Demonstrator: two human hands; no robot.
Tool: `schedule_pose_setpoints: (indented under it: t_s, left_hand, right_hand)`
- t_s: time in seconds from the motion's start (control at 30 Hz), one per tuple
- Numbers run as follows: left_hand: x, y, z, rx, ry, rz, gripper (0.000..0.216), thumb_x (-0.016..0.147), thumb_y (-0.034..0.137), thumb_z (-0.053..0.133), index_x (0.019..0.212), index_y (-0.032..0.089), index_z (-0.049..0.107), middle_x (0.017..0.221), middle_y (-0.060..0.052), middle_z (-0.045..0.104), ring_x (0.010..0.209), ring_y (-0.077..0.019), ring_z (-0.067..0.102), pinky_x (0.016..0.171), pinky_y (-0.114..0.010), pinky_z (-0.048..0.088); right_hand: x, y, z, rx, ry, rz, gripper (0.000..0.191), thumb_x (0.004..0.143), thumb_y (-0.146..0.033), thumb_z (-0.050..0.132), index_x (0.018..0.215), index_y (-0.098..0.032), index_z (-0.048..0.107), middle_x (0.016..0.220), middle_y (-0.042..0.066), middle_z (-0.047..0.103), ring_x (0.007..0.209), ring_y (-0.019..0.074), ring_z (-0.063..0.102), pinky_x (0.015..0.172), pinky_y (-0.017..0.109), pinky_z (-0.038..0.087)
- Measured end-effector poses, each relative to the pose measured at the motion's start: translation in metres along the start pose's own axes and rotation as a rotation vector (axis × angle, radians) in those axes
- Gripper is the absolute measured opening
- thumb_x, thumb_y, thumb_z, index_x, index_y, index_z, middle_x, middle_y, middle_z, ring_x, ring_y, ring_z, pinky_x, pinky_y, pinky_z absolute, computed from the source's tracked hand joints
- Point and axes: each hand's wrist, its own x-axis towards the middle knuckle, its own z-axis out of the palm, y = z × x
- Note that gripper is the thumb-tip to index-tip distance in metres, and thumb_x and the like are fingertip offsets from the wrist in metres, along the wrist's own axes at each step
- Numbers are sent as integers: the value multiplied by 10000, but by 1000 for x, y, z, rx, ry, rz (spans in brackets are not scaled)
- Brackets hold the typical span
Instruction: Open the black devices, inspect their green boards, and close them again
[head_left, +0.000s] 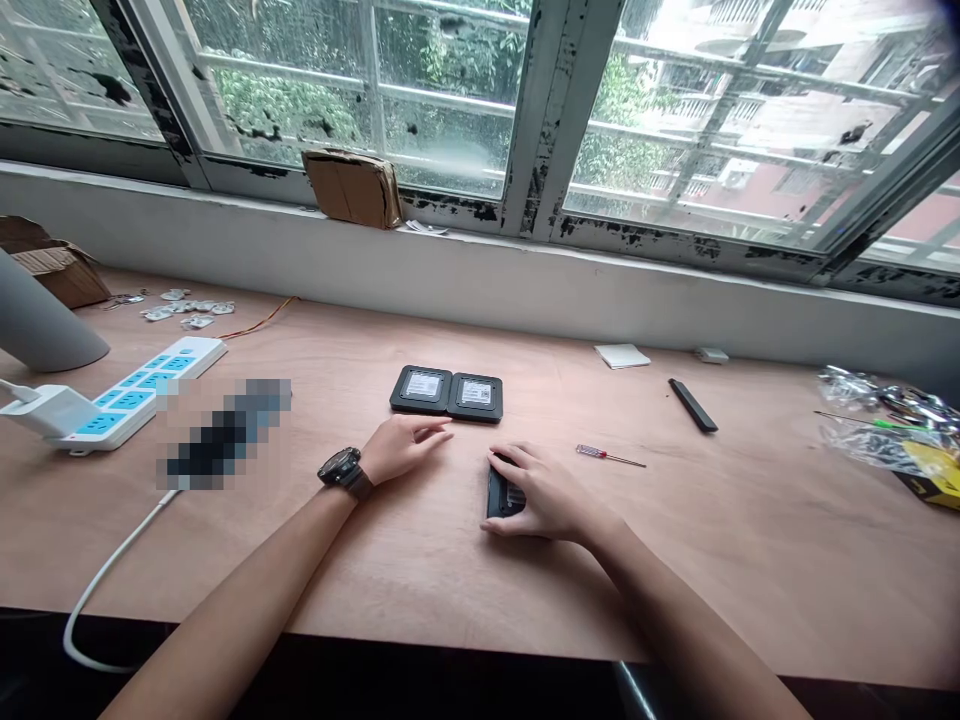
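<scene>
Near the middle of the table, my left hand lies with its fingers stretched out and nothing in them. Its fingertips are just in front of two flat black rectangular cases, the left case and the right case, set side by side with white labels facing up. My right hand grips another flat black case on the table, thumb on the near edge and fingers over the far edge. The hand hides much of that case. To its right lies a small screwdriver with a red and clear handle.
A black bar lies at the right, near a white paper pad. Plastic bags with metal parts fill the right edge. At the left are a white power strip, a blurred-out object and a white cable.
</scene>
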Motion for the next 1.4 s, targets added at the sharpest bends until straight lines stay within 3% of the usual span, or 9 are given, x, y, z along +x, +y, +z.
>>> schedule_pose_setpoints:
  t_s: [0.43,0.63,0.73,0.83,0.93,1.1,1.23,1.4]
  left_hand:
    - [0,-1,1,-33,2,2,457,947,566,573,1207,233,747,1150,-59,766,1023,-249,722,945,-338,548]
    - [0,1,-2,-3,-3,23,439,963,539,557,1216,231,741,1176,-54,758,1051,-251,716,930,-334,557]
    - [-3,8,-1,119,17,72,385,980,500,559,1203,246,742,1143,-50,768,1022,-247,727,905,-343,566]
    - [-11,24,6,216,8,214,325,1018,439,526,1117,240,764,1107,-50,775,971,-237,738,874,-366,584]
    - [-22,46,23,267,-29,479,311,1037,393,511,1073,209,759,1154,-63,757,1040,-233,718,997,-408,555]
    - [-42,66,53,345,-83,874,325,1037,316,526,1268,129,657,1292,-131,693,1312,-287,582,1162,-453,453]
    - [-49,68,58,409,-117,968,316,1045,152,439,1297,108,624,1321,-154,672,1331,-264,571,1143,-399,489]
    - [-54,71,58,466,-90,970,324,1013,74,466,1299,67,619,1333,-186,656,1304,-274,595,1095,-380,535]
  right_hand:
    - [-1,2,-2,16,-49,-18,992,735,-787,679,1502,-189,480,1478,167,544,1340,407,486,1103,562,435]
    - [-20,16,-8,64,-63,13,1098,749,-740,711,1617,-268,232,1660,138,267,1491,416,296,1177,595,341]
    - [-44,29,-10,44,0,36,1132,746,-703,743,1628,-294,163,1665,124,258,1495,426,285,1180,631,317]
    - [-70,40,-5,-23,120,3,1081,775,-648,752,1625,-297,184,1643,127,313,1470,434,336,1197,663,264]
    - [-87,42,3,-83,144,11,1055,817,-606,733,1632,-268,154,1640,145,312,1473,417,342,1193,638,299]
    - [-85,34,9,-100,72,67,1124,840,-635,685,1638,-211,18,1682,180,153,1526,400,219,1192,616,314]
    - [-77,31,11,-72,14,54,1100,863,-630,658,1636,-194,8,1693,180,51,1547,385,137,1209,589,296]
    - [-76,32,12,-54,-66,45,978,915,-610,600,1638,-208,77,1696,155,57,1552,365,126,1233,565,258]
